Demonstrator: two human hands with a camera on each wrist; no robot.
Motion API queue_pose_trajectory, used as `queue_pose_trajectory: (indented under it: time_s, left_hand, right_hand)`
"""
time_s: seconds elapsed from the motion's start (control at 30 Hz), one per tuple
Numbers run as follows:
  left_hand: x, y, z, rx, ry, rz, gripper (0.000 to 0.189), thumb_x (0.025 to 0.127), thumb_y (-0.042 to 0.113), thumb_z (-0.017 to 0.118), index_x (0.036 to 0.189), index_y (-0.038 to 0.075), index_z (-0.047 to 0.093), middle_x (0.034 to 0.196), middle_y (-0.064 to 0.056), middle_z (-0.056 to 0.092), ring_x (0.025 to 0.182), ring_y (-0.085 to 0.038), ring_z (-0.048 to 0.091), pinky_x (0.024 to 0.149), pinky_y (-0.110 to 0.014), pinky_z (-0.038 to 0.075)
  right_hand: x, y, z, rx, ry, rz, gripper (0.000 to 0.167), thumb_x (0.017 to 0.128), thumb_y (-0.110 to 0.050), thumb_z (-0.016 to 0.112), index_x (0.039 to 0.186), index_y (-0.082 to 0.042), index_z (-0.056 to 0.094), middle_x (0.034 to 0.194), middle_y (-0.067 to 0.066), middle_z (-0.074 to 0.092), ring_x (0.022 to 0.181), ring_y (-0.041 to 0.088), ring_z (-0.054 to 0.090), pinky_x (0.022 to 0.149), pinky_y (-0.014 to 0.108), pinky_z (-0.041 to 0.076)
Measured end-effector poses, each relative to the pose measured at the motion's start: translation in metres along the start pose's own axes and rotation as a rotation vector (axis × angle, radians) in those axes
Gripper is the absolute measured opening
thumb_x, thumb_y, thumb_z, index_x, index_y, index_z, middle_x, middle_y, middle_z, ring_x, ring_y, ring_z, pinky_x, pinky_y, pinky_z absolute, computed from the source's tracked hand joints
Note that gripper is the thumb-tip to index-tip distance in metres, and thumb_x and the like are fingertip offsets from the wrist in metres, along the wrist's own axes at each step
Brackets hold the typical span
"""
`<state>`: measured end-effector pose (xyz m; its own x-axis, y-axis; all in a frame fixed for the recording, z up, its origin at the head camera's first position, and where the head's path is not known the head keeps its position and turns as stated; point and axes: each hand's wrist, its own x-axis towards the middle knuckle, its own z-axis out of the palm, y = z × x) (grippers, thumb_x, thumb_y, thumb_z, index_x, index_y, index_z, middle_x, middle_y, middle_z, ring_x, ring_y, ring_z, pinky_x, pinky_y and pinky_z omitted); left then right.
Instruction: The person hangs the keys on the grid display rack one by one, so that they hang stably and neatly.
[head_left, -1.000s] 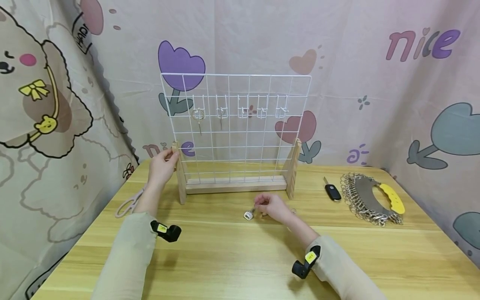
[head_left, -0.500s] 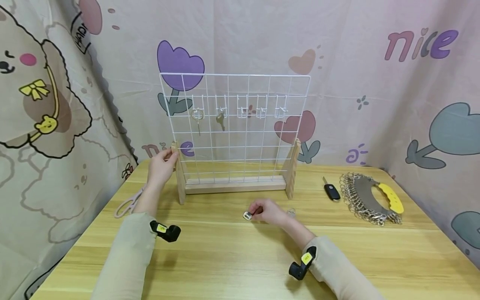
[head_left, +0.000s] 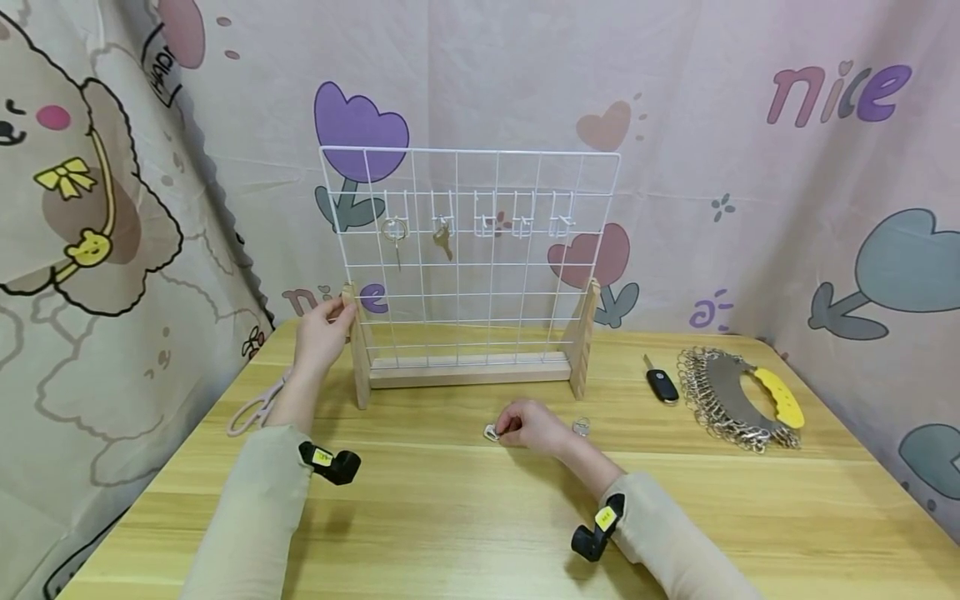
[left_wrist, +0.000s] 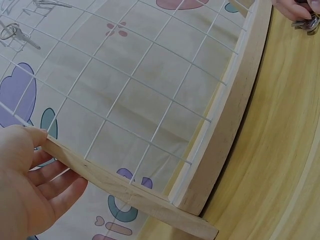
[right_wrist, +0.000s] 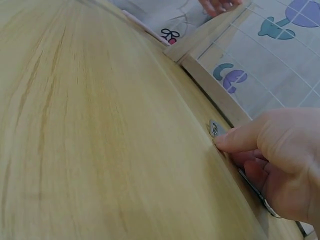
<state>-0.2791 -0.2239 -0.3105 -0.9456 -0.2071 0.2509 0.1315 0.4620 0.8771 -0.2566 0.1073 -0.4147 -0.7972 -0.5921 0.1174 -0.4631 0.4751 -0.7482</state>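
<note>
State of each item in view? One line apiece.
Left hand: holding the rack's side.
Right hand: pinching a small metal item, partly hidden.
Rack: upright on the table.
Left hung key: hanging, edge-on.
Right hung key: hanging, slightly tilted.
Car key: lying, blade out.
Scissors: lying, blades hidden; open or closed unclear.
Yellow-handled tool: lying down.

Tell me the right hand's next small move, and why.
Probably lift the keys toward the middle hook: the right hand pinches them low at the table, the left hand grips the rack, and that hook looks bare.
</note>
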Motion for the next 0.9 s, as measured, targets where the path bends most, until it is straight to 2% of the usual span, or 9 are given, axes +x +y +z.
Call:
queue_pose_trajectory:
  time_s: [0.27,0.43,0.53,0.73,0.9]
  left_hand:
    - [0.0005,-0.0001,0.0004,0.005,0.0,-0.003,0.052,0.099,0.031,0.043,0.137,-0.005,0.04,0.128,-0.024,0.049,0.115,-0.033,0.049,0.09,-0.041,0.05]
    - [0.0002,0.0005,-0.0001,0.011,0.001,0.002,0.051,0.099,0.03,0.043,0.136,-0.005,0.039,0.128,-0.024,0.049,0.115,-0.033,0.049,0.09,-0.042,0.05]
    - [-0.0002,0.0011,-0.0004,0.012,0.002,-0.002,0.052,0.099,0.031,0.042,0.137,-0.005,0.039,0.128,-0.025,0.049,0.115,-0.033,0.049,0.09,-0.042,0.05]
    - [0.0009,0.0011,0.0009,0.013,-0.001,-0.012,0.054,0.099,0.033,0.043,0.137,-0.004,0.039,0.128,-0.024,0.049,0.115,-0.032,0.049,0.091,-0.041,0.05]
    - [0.0008,0.0013,0.0015,-0.001,-0.004,-0.018,0.054,0.099,0.032,0.043,0.138,-0.004,0.038,0.128,-0.024,0.049,0.115,-0.033,0.049,0.091,-0.042,0.049]
  right_hand:
    - [-0.0002,0.0005,0.0003,-0.042,0.0,-0.015,0.008,0.079,0.002,0.069,0.076,-0.003,0.064,0.08,0.0,0.055,0.072,0.008,0.048,0.06,0.017,0.045]
    - [-0.0001,0.0016,0.0001,-0.153,-0.015,-0.085,0.014,0.083,0.002,0.065,0.073,-0.008,0.062,0.079,-0.002,0.05,0.075,0.01,0.045,0.06,0.019,0.043]
    - [0.0,0.0009,0.0003,-0.187,-0.014,-0.098,0.015,0.086,0.001,0.061,0.074,-0.008,0.06,0.079,-0.002,0.048,0.074,0.011,0.044,0.059,0.02,0.041]
    - [-0.0011,-0.0001,-0.0013,-0.121,0.035,-0.033,0.011,0.092,-0.001,0.055,0.082,-0.006,0.055,0.08,0.001,0.047,0.073,0.013,0.043,0.057,0.021,0.039]
    - [0.0002,0.0008,-0.0039,-0.059,0.085,0.02,0.009,0.094,-0.004,0.052,0.085,-0.005,0.053,0.073,-0.001,0.047,0.065,0.01,0.043,0.052,0.019,0.036]
